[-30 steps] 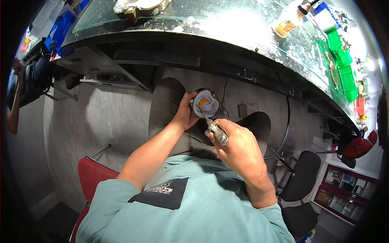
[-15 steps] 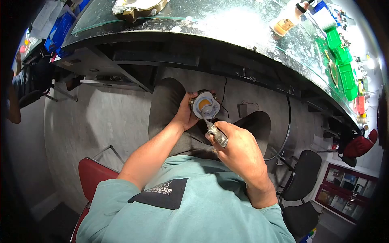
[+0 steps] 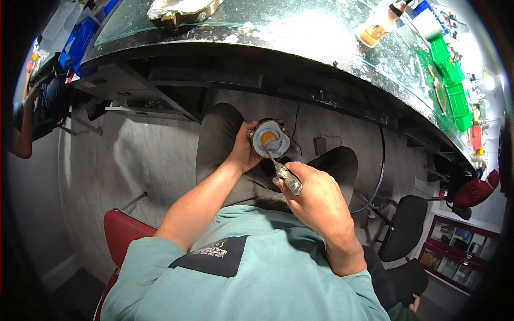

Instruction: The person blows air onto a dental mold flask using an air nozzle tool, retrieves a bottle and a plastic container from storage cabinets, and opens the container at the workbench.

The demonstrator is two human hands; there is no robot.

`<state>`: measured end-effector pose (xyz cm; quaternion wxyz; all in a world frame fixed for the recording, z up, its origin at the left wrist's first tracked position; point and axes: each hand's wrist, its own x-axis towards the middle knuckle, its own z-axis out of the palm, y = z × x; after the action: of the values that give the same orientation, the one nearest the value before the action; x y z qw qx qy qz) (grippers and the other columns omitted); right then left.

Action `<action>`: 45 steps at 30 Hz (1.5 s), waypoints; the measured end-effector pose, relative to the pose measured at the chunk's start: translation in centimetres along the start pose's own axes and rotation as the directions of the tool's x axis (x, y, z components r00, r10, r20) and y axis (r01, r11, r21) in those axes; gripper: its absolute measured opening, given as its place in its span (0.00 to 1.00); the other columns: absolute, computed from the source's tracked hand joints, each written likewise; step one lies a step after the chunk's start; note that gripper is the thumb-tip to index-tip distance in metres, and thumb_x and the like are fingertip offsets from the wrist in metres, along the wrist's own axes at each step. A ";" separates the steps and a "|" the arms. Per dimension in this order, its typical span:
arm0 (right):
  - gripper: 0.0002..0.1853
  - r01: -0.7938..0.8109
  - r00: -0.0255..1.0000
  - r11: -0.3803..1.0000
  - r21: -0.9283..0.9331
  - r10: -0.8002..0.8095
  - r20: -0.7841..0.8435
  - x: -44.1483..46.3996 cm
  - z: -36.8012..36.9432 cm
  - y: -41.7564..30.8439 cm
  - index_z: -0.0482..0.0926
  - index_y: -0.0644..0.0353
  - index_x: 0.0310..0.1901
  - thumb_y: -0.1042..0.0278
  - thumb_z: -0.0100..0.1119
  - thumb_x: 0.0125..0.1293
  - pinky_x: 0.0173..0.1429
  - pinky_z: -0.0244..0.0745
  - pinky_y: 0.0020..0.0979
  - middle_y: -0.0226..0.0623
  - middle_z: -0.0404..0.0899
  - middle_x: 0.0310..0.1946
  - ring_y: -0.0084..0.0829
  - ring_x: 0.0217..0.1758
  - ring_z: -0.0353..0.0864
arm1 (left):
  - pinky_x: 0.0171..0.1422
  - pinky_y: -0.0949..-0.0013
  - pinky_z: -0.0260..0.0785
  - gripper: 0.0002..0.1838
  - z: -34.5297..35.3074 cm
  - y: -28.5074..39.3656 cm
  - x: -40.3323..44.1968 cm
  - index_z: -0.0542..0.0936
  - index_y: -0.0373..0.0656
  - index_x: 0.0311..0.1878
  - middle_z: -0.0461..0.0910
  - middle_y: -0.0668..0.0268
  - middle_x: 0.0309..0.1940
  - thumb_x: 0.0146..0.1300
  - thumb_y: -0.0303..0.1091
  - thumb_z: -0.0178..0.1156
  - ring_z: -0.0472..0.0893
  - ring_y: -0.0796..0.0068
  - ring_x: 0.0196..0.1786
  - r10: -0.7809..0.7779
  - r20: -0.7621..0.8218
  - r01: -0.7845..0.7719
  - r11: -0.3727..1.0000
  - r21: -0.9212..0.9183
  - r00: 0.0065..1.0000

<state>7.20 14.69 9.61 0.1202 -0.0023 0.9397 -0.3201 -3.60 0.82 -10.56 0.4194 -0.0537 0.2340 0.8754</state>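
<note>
My left hand (image 3: 246,148) is wrapped round the left side of a round dark-rimmed piece (image 3: 282,152), with whitish-blue material and an orange-yellow middle on its face. Closed round the pale, stained handle of a thin metal tool (image 3: 289,180) is my right hand (image 3: 317,195). The tool's tip touches or lies just over the face of the round piece; which of the two I cannot tell. Both hands are above my lap, below the bench edge.
The bench (image 3: 257,32) spans the top, bearing a brass-coloured mould (image 3: 184,12), a bottle (image 3: 373,33) and green bins (image 3: 458,101). A red chair (image 3: 122,233) is at left, a black chair (image 3: 404,227) at right. People's limbs show at far left and lower right.
The tool tip has shifted slightly across the round piece, and more orange shows. A person's hand and dark clothing have appeared at lower right. The black chair has moved slightly, and the person at left has changed posture.
</note>
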 end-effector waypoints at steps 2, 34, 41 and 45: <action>0.12 0.011 1.000 1.000 0.002 -0.011 -0.019 -0.1 0.1 0.1 0.79 0.65 0.43 0.64 0.67 0.70 0.42 0.82 0.47 0.48 0.85 0.36 0.52 0.38 0.87 | 0.72 0.49 0.73 0.40 -0.3 -0.1 0.1 0.73 0.38 0.73 0.82 0.53 0.63 0.73 0.62 0.40 0.81 0.57 0.67 -0.007 0.000 0.007 1.000 -0.010 1.000; 0.13 -0.014 0.997 1.000 -0.022 0.012 -0.074 -0.1 0.0 0.5 0.80 0.64 0.45 0.61 0.65 0.73 0.42 0.83 0.47 0.48 0.85 0.36 0.52 0.39 0.88 | 0.80 0.39 0.64 0.42 -0.9 -0.4 0.5 0.74 0.38 0.71 0.77 0.50 0.66 0.70 0.65 0.42 0.75 0.46 0.72 -0.067 -0.006 0.065 0.984 -0.163 0.998; 0.13 -0.027 0.995 0.999 -0.035 0.023 -0.097 0.1 -0.1 0.5 0.79 0.64 0.45 0.62 0.65 0.73 0.43 0.83 0.47 0.49 0.85 0.36 0.52 0.39 0.87 | 0.79 0.35 0.63 0.43 -0.5 0.0 0.2 0.74 0.37 0.70 0.77 0.49 0.66 0.69 0.68 0.42 0.74 0.43 0.73 -0.102 -0.001 0.100 0.974 -0.205 0.995; 0.12 -0.023 0.996 1.000 -0.014 0.022 -0.082 0.2 0.0 0.4 0.80 0.64 0.45 0.61 0.65 0.73 0.42 0.83 0.47 0.48 0.84 0.36 0.52 0.39 0.87 | 0.79 0.33 0.63 0.44 -0.5 0.1 0.0 0.74 0.37 0.70 0.77 0.48 0.66 0.70 0.68 0.42 0.74 0.41 0.72 -0.120 0.019 0.121 0.971 -0.204 0.993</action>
<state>7.03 15.02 9.34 0.0850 0.0207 0.9462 -0.3114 -3.72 0.51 -10.97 0.4648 -0.1080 0.1375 0.8680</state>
